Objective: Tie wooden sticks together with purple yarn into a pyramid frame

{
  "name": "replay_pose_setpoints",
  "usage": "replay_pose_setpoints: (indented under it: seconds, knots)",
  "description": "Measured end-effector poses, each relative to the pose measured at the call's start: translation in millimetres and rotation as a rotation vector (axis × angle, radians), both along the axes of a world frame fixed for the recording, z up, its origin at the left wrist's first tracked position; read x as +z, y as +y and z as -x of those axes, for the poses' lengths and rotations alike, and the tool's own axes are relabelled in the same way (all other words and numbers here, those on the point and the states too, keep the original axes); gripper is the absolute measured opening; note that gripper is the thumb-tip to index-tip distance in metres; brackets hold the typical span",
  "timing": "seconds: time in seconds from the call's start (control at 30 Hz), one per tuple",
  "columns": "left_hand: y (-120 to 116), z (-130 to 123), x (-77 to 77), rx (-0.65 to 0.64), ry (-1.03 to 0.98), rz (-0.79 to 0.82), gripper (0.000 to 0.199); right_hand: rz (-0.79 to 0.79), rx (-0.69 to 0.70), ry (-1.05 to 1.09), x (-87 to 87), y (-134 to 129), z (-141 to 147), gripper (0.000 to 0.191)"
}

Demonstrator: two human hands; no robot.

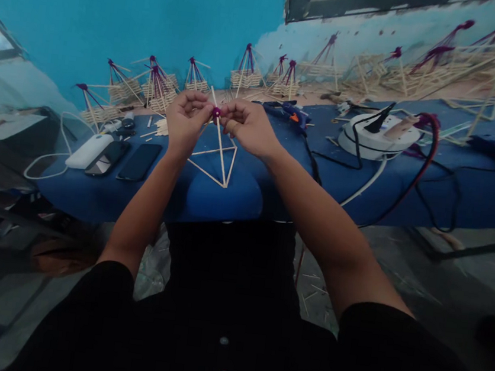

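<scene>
A thin wooden stick frame [222,147] stands on the blue table in front of me, with a triangular base and sticks rising to a peak. Purple yarn [217,112] is wound round that peak. My left hand [187,120] pinches the yarn from the left, thumb and fingertips together. From the right, my right hand [248,125] pinches at the same purple wrap, its fingers curled. One stick end pokes up above the wrap between both hands. The yarn's loose end is hidden by my fingers.
Finished-looking stick pyramids with purple tops [247,60] line the wall. To the left lie two phones [139,162] and a white power bank [89,151]. Glue gun [295,114], white cable reel [380,136] and trailing cords [434,153] occupy the right. The table edge is close to my body.
</scene>
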State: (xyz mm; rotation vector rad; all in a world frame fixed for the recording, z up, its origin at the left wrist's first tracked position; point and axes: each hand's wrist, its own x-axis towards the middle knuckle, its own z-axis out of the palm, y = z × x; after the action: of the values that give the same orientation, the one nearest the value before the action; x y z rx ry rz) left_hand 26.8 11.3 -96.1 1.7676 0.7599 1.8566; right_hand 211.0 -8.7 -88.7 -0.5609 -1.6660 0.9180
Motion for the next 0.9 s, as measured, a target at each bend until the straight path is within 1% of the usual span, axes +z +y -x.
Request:
replay_pose_setpoints:
  seconds: [0.07, 0.17, 0.23, 0.3, 0.33, 0.4, 0.53, 0.6, 0.67, 0.77, 0.83, 0.9]
  knots:
    - [-1, -3, 6.9, -0.034, 0.023, 0.027, 0.048, 0.04, -0.006, 0.03, -0.8, -3, 0, 0.017]
    - [2, -3, 19.5, -0.075, 0.054, 0.052, 0.042, 0.104, -0.023, 0.104, -0.8, -8, -1, 0.018]
    - [5, 1, 29.1, -0.048, 0.075, 0.024, 0.043, 0.133, -0.037, 0.15, 0.5, -11, 0, 0.02]
    - [5, 8, 38.2, 0.008, 0.097, -0.022, 0.045, 0.152, -0.057, 0.183, 2.2, -13, 0, 0.024]
    - [4, 12, 41.9, 0.03, 0.111, -0.039, 0.045, 0.157, -0.068, 0.197, 3.0, -14, 1, 0.025]
    - [-4, 17, 46.6, 0.032, 0.154, -0.055, 0.045, 0.159, -0.087, 0.219, 3.8, -16, 3, 0.029]
    - [-31, 17, 45.3, -0.004, 0.223, -0.075, 0.047, 0.148, -0.094, 0.247, 1.2, -17, 10, 0.035]
    - [-42, 15, 43.0, 0.009, 0.227, -0.058, 0.044, 0.155, -0.098, 0.265, -1.7, -18, 15, 0.037]
    - [-47, 14, 41.6, 0.021, 0.228, -0.04, 0.04, 0.17, -0.103, 0.284, -4.7, -18, 20, 0.041]
    - [-46, 15, 41.2, 0.013, 0.234, -0.035, 0.037, 0.149, -0.091, 0.271, -8.5, -19, 23, 0.045]
    - [-41, 18, 41.1, -0.011, 0.231, -0.032, 0.039, 0.069, -0.095, 0.221, -10.6, -21, 21, 0.04]
    - [-34, 21, 40.8, -0.051, 0.221, -0.018, 0.044, -0.045, -0.132, 0.149, -11.9, -24, 18, 0.031]
